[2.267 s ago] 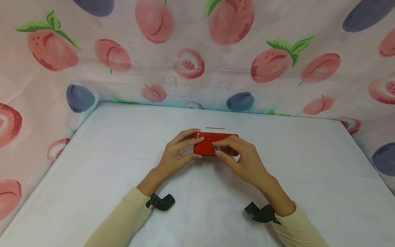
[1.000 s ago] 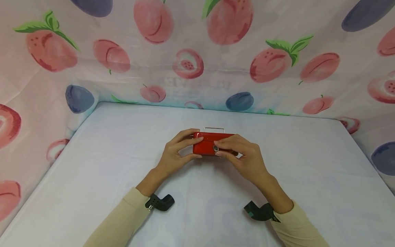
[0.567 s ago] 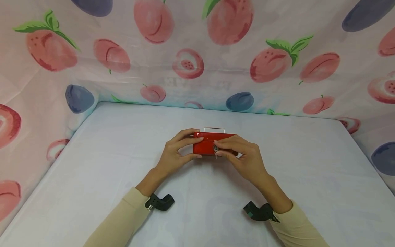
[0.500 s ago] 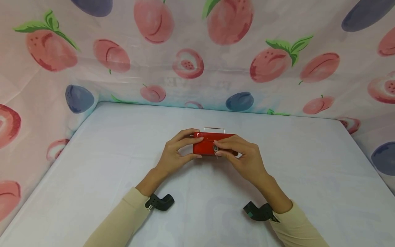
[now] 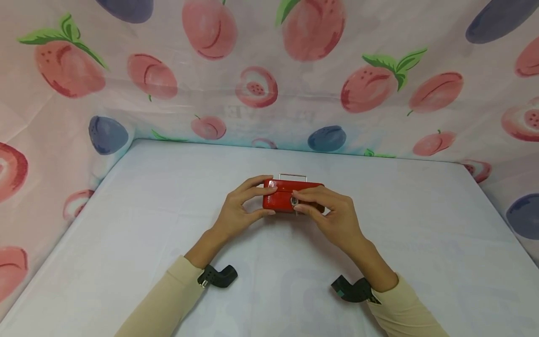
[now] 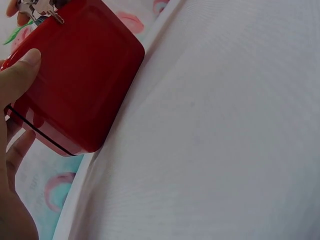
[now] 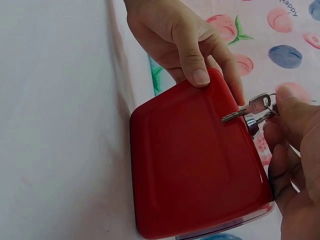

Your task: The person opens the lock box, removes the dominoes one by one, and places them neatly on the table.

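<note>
A small red cash box point(image 5: 280, 202) with a wire handle point(image 5: 293, 175) is held in the middle of the white table, tilted so its underside faces both wrist cameras. My left hand point(image 5: 244, 202) grips its left end, thumb below and fingers over the lid. With thumb and fingertips, my right hand point(image 5: 334, 213) pinches a key point(image 7: 266, 118) in the round silver lock point(image 7: 251, 125) on the front. A second key point(image 7: 257, 105) hangs from the same ring and lies across the box's edge. The lid is closed.
White cloth point(image 5: 269, 290) covers the table. Behind it and along the sides hangs a fruit-print curtain point(image 5: 294, 93). A black wrist camera mount point(image 5: 219, 276) sits on the left wrist, and another mount point(image 5: 353, 289) on the right.
My right fingers have shifted slightly at the lock, and the hanging key now shows below it. The box has tilted a little, with a bright reflection at its left end. My left hand keeps its grip.
</note>
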`<state>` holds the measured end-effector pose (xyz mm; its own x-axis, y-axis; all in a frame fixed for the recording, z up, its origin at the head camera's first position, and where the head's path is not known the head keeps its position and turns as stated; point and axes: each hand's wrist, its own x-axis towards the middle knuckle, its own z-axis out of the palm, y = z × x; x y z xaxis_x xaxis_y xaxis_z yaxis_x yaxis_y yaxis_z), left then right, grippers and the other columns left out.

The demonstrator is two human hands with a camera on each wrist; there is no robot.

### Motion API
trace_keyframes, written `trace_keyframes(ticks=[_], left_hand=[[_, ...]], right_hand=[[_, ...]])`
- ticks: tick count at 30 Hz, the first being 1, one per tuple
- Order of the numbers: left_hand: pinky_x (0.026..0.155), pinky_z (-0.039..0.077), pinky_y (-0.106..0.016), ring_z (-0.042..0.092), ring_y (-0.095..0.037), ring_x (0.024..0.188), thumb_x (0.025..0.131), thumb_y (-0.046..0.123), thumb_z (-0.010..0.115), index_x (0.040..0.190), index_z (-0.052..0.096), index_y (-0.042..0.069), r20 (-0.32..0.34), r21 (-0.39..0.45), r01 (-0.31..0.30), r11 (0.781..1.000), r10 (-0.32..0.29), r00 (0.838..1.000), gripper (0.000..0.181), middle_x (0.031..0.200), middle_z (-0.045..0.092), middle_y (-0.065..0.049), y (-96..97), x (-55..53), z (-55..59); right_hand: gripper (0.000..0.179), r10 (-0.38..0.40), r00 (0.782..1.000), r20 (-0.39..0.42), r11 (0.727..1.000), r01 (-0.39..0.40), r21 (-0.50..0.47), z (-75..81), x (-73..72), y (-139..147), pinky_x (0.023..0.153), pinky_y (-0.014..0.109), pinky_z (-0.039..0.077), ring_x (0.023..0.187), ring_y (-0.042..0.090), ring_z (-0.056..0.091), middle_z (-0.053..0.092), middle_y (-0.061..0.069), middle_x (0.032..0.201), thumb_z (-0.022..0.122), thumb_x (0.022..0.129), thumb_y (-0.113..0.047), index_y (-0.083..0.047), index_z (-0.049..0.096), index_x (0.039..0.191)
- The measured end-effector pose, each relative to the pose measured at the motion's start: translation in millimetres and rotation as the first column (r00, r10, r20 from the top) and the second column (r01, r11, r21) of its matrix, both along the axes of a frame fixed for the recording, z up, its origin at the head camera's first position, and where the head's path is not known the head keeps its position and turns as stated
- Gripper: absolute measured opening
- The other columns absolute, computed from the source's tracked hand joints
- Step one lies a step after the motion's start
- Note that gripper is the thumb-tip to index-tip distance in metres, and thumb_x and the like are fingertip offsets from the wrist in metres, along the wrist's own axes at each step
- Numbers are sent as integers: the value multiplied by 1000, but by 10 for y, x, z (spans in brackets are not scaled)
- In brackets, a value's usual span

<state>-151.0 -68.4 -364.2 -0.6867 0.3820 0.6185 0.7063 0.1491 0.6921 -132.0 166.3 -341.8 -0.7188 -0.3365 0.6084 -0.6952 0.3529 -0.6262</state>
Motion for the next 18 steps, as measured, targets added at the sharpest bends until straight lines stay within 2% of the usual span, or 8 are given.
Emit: trace_keyframes(ticks=[11, 18], left_hand=[[100, 43, -37, 47, -36, 121, 67, -8, 81, 114, 63, -6, -3, 24, 28, 999, -28, 1000, 49, 127, 50, -25, -5, -12, -45], [101, 42, -39, 45, -34, 125, 69, -2, 82, 118, 63, -1, -17, 16, 22, 1000, -22, 1000, 53, 134, 49, -21, -11, -174, -327]], right_hand=[[36, -11, 1000, -5, 1000, 11, 5, -16, 4, -7, 63, 18, 52, 83, 11, 64, 71, 2, 101, 80, 73, 1, -6, 74, 108], [36, -5, 1000, 0, 1000, 5, 7, -21, -1, -3, 65, 20, 53, 84, 11, 64, 71, 2, 102, 79, 74, 1, -6, 73, 109]])
